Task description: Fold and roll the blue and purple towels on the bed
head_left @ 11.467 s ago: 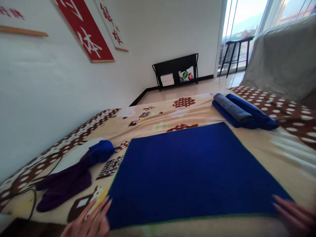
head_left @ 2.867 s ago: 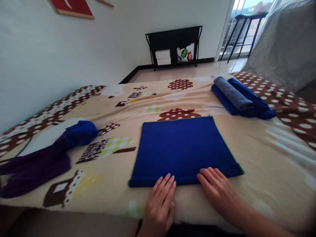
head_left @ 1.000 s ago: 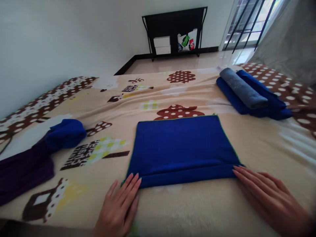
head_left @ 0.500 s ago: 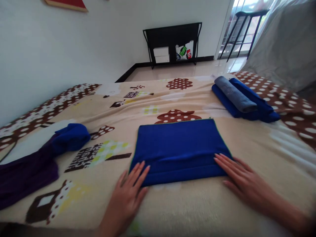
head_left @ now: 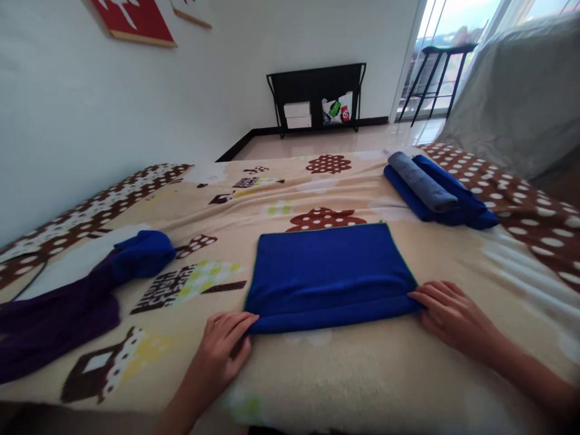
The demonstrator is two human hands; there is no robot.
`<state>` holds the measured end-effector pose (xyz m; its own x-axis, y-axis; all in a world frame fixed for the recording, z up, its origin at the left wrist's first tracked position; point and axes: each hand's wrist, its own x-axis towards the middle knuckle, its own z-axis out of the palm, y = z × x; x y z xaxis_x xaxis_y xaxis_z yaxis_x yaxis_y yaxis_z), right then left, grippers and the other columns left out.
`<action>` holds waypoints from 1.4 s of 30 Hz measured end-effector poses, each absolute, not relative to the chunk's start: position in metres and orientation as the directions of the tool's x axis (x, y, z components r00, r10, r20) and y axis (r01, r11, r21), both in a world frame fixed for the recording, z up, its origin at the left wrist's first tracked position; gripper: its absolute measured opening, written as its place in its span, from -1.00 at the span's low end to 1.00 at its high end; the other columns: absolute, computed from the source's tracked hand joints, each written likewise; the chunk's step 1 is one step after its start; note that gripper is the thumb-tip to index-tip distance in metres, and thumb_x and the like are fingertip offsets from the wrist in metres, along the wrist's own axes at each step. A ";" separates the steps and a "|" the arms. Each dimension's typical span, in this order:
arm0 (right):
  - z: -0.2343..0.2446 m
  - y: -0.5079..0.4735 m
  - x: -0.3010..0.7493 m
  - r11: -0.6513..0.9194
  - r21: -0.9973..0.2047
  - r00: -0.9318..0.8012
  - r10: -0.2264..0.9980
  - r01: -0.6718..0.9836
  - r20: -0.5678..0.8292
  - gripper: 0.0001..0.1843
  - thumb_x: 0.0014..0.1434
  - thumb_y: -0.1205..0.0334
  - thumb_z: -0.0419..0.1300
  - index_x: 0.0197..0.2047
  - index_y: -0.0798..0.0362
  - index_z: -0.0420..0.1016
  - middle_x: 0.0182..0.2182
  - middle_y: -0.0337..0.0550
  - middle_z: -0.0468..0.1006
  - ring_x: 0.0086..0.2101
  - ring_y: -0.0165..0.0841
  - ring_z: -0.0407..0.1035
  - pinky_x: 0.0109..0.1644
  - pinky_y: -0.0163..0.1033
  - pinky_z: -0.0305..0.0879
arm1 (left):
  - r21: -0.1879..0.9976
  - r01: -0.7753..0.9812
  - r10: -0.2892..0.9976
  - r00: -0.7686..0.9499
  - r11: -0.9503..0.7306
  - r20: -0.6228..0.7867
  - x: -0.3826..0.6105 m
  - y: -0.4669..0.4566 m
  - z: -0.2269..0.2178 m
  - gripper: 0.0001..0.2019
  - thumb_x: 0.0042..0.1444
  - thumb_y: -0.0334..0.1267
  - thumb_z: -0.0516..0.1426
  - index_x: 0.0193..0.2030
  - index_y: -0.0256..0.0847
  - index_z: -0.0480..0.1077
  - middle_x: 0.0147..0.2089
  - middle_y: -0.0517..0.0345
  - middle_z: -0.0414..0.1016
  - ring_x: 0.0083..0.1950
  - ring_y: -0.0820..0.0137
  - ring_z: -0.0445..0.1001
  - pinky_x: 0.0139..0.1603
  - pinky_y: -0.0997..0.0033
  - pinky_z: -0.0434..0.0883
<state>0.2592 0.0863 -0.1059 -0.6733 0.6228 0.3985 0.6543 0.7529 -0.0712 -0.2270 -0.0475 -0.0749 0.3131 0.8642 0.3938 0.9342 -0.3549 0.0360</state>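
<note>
A blue cloth (head_left: 326,266) with a thin green edge lies flat in front of me, its near edge folded over in a narrow strip. My left hand (head_left: 222,344) pinches the near left corner of that strip, thumb below and fingers on top. At the near right corner, my right hand (head_left: 448,314) has its fingers curled round the folded edge, its thumb partly hidden. Between the two hands the strip stays straight, with slight wrinkles above it.
The patterned blanket (head_left: 344,380) spreads under everything. At right lies a rolled grey-blue cloth (head_left: 421,181) on another blue cloth (head_left: 483,211). A purple garment (head_left: 67,320) and a crumpled blue cloth (head_left: 142,254) lie at left. A black rack (head_left: 317,84) stands by the wall.
Both hands have gone from lying flat with fingers stretched on the cloth to gripping its near corners. The view has tilted up slightly.
</note>
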 end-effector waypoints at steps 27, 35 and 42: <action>-0.086 0.090 0.157 0.737 -0.066 -0.693 0.659 0.673 0.291 -0.44 0.41 0.02 -0.07 0.38 0.09 0.19 0.36 -0.03 0.14 0.35 -0.17 0.03 0.37 0.09 0.06 | -0.052 0.960 0.896 0.274 -0.274 0.349 -0.150 0.004 -0.067 -0.42 0.34 -0.29 -0.06 0.47 -0.19 -0.07 0.44 -0.03 0.13 0.45 0.25 0.13 0.43 0.06 -0.03; -0.096 0.136 0.175 0.676 -0.168 -0.659 0.737 0.717 0.151 -0.38 0.42 -0.12 -0.17 0.43 -0.05 0.06 0.37 -0.12 0.11 0.35 -0.24 0.02 0.39 0.07 0.03 | -0.011 0.969 0.964 0.248 -0.249 0.097 -0.201 0.045 -0.082 -0.48 0.40 -0.04 -0.11 0.45 0.03 -0.02 0.47 0.08 0.09 0.45 0.26 0.13 0.38 0.03 0.11; -0.092 0.131 0.177 0.633 -0.218 -0.609 0.774 0.743 0.172 -0.35 0.42 -0.11 -0.19 0.43 0.03 0.07 0.41 -0.08 -0.01 0.39 -0.25 -0.11 0.44 0.05 -0.12 | -0.024 0.968 0.952 0.248 -0.248 0.180 -0.173 0.036 -0.070 -0.49 0.41 -0.17 -0.16 0.46 -0.15 -0.03 0.49 0.02 0.01 0.49 0.26 0.01 0.45 -0.05 -0.09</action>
